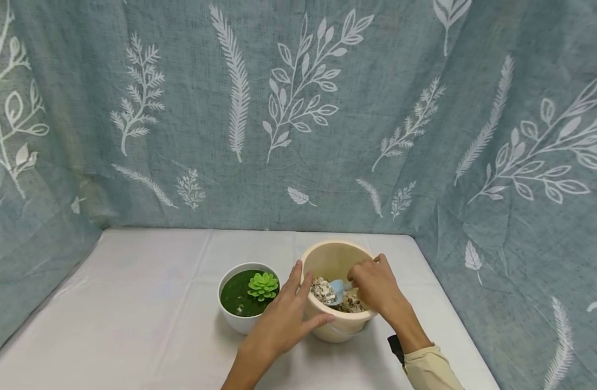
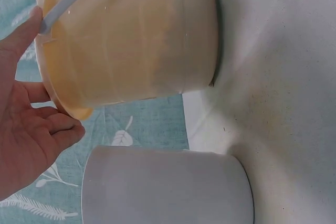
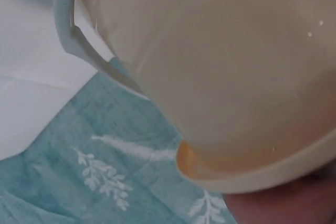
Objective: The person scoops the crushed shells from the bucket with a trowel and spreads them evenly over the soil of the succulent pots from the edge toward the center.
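Note:
A cream plastic bucket (image 1: 335, 259) holding pale pebbles (image 1: 323, 291) stands tilted on the white table. My left hand (image 1: 285, 319) braces its near left side with straight, spread fingers (image 2: 58, 129); the bucket (image 2: 131, 35) fills the left wrist view. My right hand (image 1: 374, 284) reaches over the rim and grips the handle of a small light-blue scoop (image 1: 336, 288) loaded with pebbles. The right wrist view shows only the bucket's outer wall (image 3: 226, 72) and its pale handle (image 3: 79, 40). A white pot (image 1: 245, 319) with green filling and a small green succulent (image 1: 263, 285) sits just left of the bucket.
The white tablecloth (image 1: 147, 314) spreads to the left and front. A blue-grey leaf-print curtain (image 1: 298, 108) closes in the back and both sides. The white pot (image 2: 168, 187) stands almost touching the bucket.

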A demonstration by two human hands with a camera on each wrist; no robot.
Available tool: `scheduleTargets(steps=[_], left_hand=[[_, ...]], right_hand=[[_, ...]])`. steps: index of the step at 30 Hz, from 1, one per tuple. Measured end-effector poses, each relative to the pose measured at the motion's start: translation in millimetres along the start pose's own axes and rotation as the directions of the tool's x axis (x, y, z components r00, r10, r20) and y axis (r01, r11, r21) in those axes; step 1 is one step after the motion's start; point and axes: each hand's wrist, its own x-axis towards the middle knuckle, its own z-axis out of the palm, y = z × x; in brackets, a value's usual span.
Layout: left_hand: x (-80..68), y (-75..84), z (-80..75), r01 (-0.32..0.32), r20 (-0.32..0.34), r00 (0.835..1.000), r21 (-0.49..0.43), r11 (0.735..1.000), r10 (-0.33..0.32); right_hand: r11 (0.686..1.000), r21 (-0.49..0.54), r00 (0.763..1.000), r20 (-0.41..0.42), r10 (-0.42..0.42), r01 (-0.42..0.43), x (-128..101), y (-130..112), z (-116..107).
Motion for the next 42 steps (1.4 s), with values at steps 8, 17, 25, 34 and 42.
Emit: scheduleTargets(steps=[8,17,25,34,42], left_hand=[[-1.6,0.6,-0.5,0.023,0.005,1.000,-0.004,1.000,-0.023],[-3.1,-2.6,2.9,0.015,-0.012,1.000,-0.040,0.999,-0.016],[-3.5,-6.6,5.5,0.042,0.003,0.999,-0.109,0.993,-0.042],[-15.3,-18.6,-15.3,0.024,0.006,1.000,-0.138,0.990,-0.024],[-45.1,-61.4,-53.3,0.089,-0.202,0.975,-0.042,0.995,-0.095]], right_hand=[[0.996,0.044,0.992,-0.100,0.080,-0.076,-14.3,0.9,-11.8],[0.994,0.067,0.977,-0.186,0.101,-0.090,-32.7,2.6,-27.6],[0.996,0.008,0.959,-0.268,0.090,-0.091,-44.1,3.8,-56.5],[0.997,0.041,0.955,-0.285,0.077,-0.068,-51.1,-18.3,-82.8],[0.997,0.075,0.953,-0.304,-0.006,0.031,-43.7,-55.1,-78.5]])
